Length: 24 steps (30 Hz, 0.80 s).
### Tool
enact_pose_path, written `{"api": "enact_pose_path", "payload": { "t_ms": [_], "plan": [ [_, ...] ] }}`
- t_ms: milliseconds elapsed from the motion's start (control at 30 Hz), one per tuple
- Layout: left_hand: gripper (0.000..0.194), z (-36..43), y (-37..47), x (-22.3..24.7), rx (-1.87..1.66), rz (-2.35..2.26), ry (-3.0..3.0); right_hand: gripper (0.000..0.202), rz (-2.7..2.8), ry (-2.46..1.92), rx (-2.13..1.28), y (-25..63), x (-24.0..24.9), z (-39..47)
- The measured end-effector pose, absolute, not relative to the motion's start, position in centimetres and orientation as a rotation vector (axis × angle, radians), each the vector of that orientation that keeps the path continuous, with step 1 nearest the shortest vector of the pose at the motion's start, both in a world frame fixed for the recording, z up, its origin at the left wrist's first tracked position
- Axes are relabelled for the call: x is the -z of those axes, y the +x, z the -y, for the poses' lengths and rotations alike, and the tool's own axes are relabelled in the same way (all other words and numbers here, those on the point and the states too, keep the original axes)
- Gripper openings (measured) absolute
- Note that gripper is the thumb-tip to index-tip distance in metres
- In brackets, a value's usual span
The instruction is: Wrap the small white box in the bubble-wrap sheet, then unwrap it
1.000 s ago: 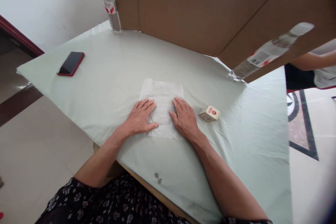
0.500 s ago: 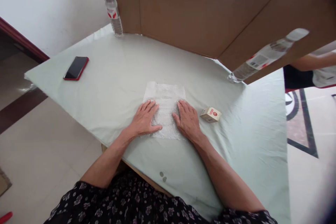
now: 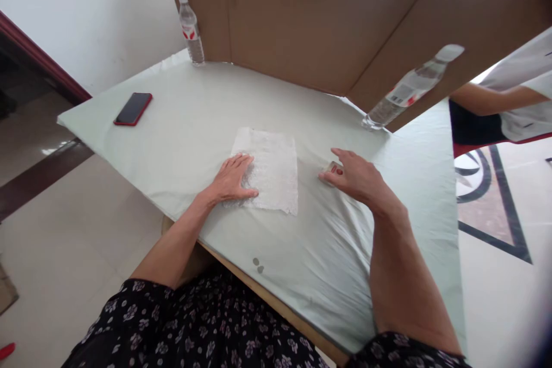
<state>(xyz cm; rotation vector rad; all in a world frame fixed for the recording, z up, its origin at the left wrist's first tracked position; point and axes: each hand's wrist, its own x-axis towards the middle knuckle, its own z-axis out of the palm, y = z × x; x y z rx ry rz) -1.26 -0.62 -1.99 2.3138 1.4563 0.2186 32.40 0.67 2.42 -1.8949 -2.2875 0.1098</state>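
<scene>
A whitish, translucent sheet of bubble wrap [image 3: 276, 172] lies flat on the cloth-covered table. My left hand [image 3: 233, 178] rests on its left edge, fingers stretched out and thumb apart. To the right of the sheet is a small printed cardboard box [image 3: 334, 170], partly covered by my right hand [image 3: 356, 175]. The right thumb and forefinger are spread on either side of the box; the other fingers are mostly hidden. Whether they touch the box I cannot tell.
A phone [image 3: 133, 108] with a red edge lies at the left. Two water bottles, one upright [image 3: 191, 31] and one leaning [image 3: 409, 92], stand against a tall brown cardboard panel [image 3: 293, 17]. Another person's arm [image 3: 491, 98] shows at the right, beyond the panel.
My right hand has left the bubble wrap and moved right to the small box. My left hand stays on the sheet. The whole view has shifted slightly.
</scene>
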Motion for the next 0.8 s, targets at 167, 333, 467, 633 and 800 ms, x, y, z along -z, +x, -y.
{"api": "enact_pose_path", "payload": {
  "t_ms": [167,333,467,633,800],
  "plan": [
    [0.104,0.7,-1.1,1.7,-0.210,-1.463,2.299,0.057,2.278,-2.086,-0.235,33.9,-1.6,-0.5],
    [0.105,0.9,-1.0,1.9,-0.272,-1.461,2.264,0.056,2.136,-1.849,-0.193,31.4,-3.2,0.0],
    [0.105,1.1,-1.0,2.1,-0.364,-1.450,2.241,0.052,2.161,-1.438,-0.327,26.6,-4.7,-0.3],
    [0.107,1.2,-0.9,2.4,-0.392,-1.453,2.230,0.052,2.429,-1.258,-0.502,20.9,-2.8,-2.2],
    [0.106,1.3,-0.8,2.5,-0.418,-1.437,2.219,0.070,2.471,-1.236,-0.670,21.3,0.2,-3.0]
  ]
}}
